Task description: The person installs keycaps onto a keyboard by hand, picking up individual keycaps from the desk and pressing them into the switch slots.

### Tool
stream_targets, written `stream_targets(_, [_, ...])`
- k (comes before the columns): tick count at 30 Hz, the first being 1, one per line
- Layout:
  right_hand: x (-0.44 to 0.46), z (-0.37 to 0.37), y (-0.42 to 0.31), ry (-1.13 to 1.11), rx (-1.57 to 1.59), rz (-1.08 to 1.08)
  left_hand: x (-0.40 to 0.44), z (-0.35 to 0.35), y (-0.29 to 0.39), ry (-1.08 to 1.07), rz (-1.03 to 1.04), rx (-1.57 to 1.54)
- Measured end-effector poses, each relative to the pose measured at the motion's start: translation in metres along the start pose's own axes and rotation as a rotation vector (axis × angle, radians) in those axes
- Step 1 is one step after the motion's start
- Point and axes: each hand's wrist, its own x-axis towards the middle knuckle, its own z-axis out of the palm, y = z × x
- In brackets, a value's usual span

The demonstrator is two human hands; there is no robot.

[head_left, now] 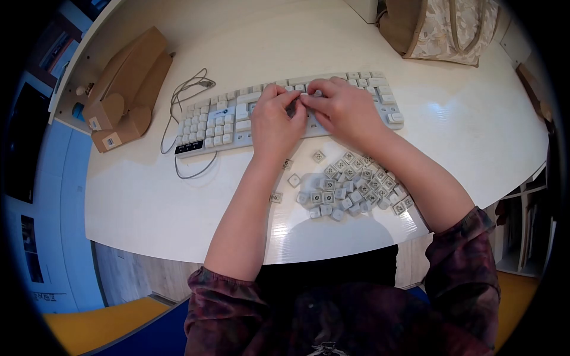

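The half-curled left hand (276, 121) and right hand (345, 110) meet at the fingertips over the long white plastic keyboard (243, 111), any hold unclear, with pale-grey square plastic keycaps (366, 174) heaped nearby, seemingly for easy reach.

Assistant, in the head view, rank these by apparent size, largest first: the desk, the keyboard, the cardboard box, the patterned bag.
1. Desk
2. Keyboard
3. Cardboard box and patterned bag: too alike to rank.

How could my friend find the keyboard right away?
Find the white table. Under the left hand and right hand lies a long, pale keyboard. Unlike the nearby heap of loose keys, it's one wide board with a black strip at one end.
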Motion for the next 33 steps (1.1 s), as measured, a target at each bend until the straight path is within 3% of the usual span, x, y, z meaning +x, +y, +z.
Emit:
stream_targets(2, [0.000, 0.000, -0.005, -0.002, -0.031, -0.020, 0.000, -0.001, -0.001, -0.026, -0.023, 0.009])
stream_targets(11, [0.007, 0.007, 0.007, 0.069, 0.324, 0.261, 0.001, -0.002, -0.001, -0.042, -0.040, 0.015])
stream_targets(17, [0.025, -0.005, 0.012, -0.159, 0.363, 0.370, 0.000, -0.001, -0.006, -0.030, 0.012, 0.024])
stream_targets(20, [0.035, -0.010, 0.018, -0.260, 0.399, 0.297, 0.003, -0.005, 0.001, -0.063, -0.032, 0.081])
stream_targets(23, [0.032, -0.010, 0.019, -0.257, 0.489, 0.318, 0.007, -0.005, 0.003, -0.076, -0.017, 0.131])
stream_targets(26, [0.028, -0.005, 0.021, -0.212, 0.484, 0.182, 0.007, -0.008, 0.001, -0.052, 0.000, 0.152])
stream_targets(29, [0.029, -0.007, 0.020, -0.227, 0.438, 0.161, 0.008, -0.010, 0.001, -0.062, -0.103, 0.056])
stream_targets(33, [0.032, -0.007, 0.023, -0.243, 0.660, 0.446, 0.010, -0.011, -0.003, -0.034, -0.155, -0.052])
